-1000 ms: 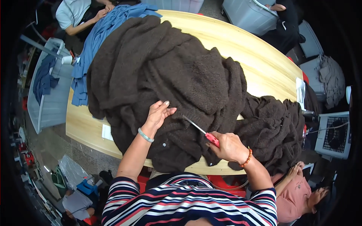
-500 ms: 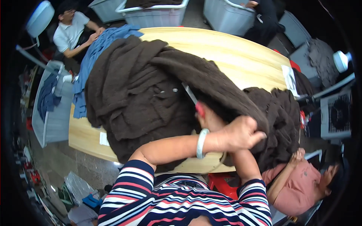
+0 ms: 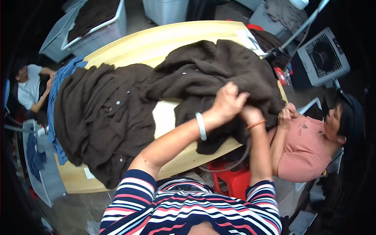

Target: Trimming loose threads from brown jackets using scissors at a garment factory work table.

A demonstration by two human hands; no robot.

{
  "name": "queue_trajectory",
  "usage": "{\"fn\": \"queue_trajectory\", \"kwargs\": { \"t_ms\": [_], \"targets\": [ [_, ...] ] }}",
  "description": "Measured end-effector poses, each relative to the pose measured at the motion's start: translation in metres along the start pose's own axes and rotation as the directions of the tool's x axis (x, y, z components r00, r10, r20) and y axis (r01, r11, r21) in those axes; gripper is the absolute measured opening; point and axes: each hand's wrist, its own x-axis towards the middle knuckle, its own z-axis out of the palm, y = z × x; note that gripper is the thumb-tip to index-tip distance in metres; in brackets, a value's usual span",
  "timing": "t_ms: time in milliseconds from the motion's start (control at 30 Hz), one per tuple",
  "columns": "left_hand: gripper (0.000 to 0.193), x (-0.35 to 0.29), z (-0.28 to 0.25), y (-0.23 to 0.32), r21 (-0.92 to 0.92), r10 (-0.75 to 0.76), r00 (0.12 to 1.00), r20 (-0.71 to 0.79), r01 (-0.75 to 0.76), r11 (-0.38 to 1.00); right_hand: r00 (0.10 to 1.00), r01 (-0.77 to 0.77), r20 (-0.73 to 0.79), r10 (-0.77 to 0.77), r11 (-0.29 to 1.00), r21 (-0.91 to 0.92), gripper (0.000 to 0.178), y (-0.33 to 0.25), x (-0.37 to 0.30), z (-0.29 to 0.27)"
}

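Clamping dark brown cloth (image 3: 231, 58) in the left grip (image 3: 229, 102), with fingers curled in and thumb toward two o'clock. Holding the right grip (image 3: 252, 113) just beside it at four o'clock, blurred and partly hidden; cannot tell if apart, together or clamped on anything. Wearing a pale bangle (image 3: 201, 126) on the left wrist, an orange bracelet (image 3: 256, 124) on the right.

Heaped mainly toward twelve and one o'clock from the left grip, rumpled on the bench (image 3: 164, 121), with a fold reaching toward ten past a pale button (image 3: 184, 73) and a loose panel falling toward seven.

Showing at nine o'clock a second brown heap (image 3: 105, 121), meeting the cloth higher up, apart from it lower down across bare wood; beyond, toward the same hour, blue fabric (image 3: 56, 98). Showing at four o'clock a co-worker in a pink top (image 3: 305, 147), with hands near the cloth; at six, below the bench, a red stool (image 3: 233, 178); at two, a pale grilled box (image 3: 323, 56).
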Motion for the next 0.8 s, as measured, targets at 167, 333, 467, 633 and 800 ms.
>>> {"fn": "queue_trajectory", "kwargs": {
  "t_ms": [167, 333, 467, 633, 800],
  "targets": [
    [0.025, 0.008, -0.003, -0.102, 0.451, -0.15, 0.985, 0.084, 0.097, 0.887, 0.92, -0.305, 0.372, 0.124, 0.823, 0.479, 0.054, -0.092, -0.103, -0.027],
    [0.021, -0.022, 0.02, -0.149, 0.426, -0.116, 0.963, 0.244, 0.001, 0.905, 0.901, -0.242, 0.431, -0.053, 0.763, 0.6, 0.055, -0.053, -0.178, -0.022],
    [0.029, -0.071, 0.013, -0.122, 0.348, 0.351, 0.929, 0.119, -0.37, 0.861, 0.877, -0.467, 0.47, -0.095, 0.061, 0.882, 0.049, -0.038, -0.172, -0.032],
    [0.042, -0.163, -0.096, -0.113, 0.269, -0.011, 0.999, 0.034, 0.002, 0.963, 0.863, -0.453, 0.379, -0.332, -0.182, 0.873, 0.045, -0.076, -0.124, -0.038],
    [0.049, -0.186, -0.278, -0.118, 0.798, 0.161, 0.833, -0.53, 0.425, 0.427, 0.736, -0.513, 0.405, -0.542, -0.058, 0.856, 0.04, -0.153, -0.107, -0.036]
  ]
}}
